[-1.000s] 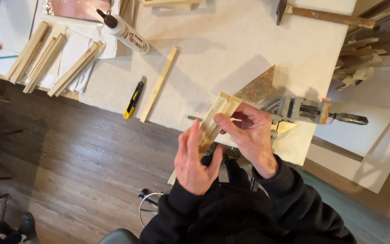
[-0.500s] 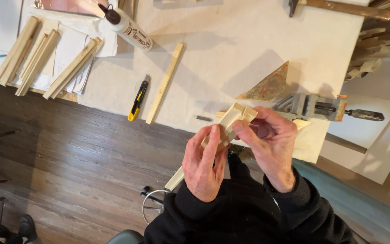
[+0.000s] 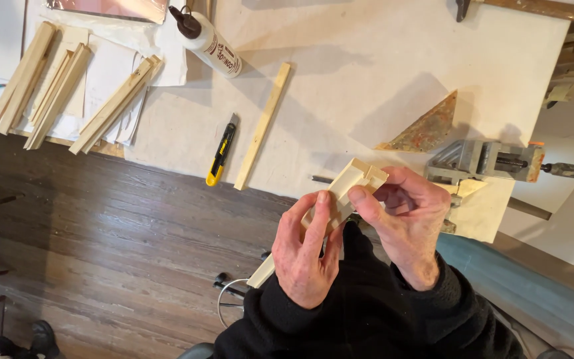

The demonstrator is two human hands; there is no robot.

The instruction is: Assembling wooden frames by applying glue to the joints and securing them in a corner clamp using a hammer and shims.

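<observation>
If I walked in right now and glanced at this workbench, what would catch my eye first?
Probably the two hands at bottom centre: the left hand and right hand both grip a pale wooden moulding piece over the bench edge. Next, the yellow utility knife beside a loose wood strip mid-table, and the white glue bottle lying at the top. A metal corner clamp sits at the right.

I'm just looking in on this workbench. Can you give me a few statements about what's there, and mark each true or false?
1. Both hands, left hand and right hand, hold one pale wooden strip. True.
2. The glue bottle stands upright. False: it lies on its side.
3. The yellow knife lies beside a loose wooden slat. True.
4. The metal clamp is in the left hand. False: it rests on the table, untouched.
</observation>
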